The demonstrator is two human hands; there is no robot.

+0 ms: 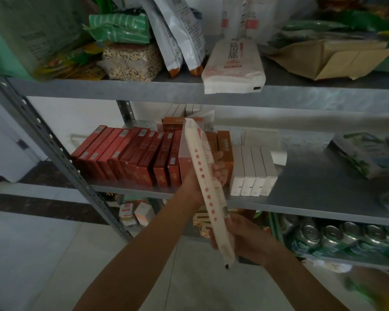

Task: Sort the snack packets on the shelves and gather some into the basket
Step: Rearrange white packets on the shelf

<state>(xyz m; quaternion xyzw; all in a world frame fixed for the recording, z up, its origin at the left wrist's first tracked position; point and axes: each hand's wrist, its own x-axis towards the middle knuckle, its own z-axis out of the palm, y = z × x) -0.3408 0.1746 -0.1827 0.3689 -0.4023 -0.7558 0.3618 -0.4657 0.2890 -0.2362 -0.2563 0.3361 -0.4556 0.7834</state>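
Both my hands hold a long white packet (206, 176) with red print, seen edge-on and tilted, in front of the middle shelf (301, 191). My left hand (216, 171) grips its upper part, fingers curled round the far side. My right hand (245, 239) grips its lower end. A similar white packet (233, 66) lies on the top shelf (121, 88), overhanging the front edge. No basket is in view.
Red boxes (130, 153), orange boxes (225, 149) and white boxes (254, 173) stand in rows on the middle shelf. Green, white and brown bags (323, 57) crowd the top shelf. Cans (337, 236) fill the bottom shelf. A slanted metal upright (54, 149) is at left.
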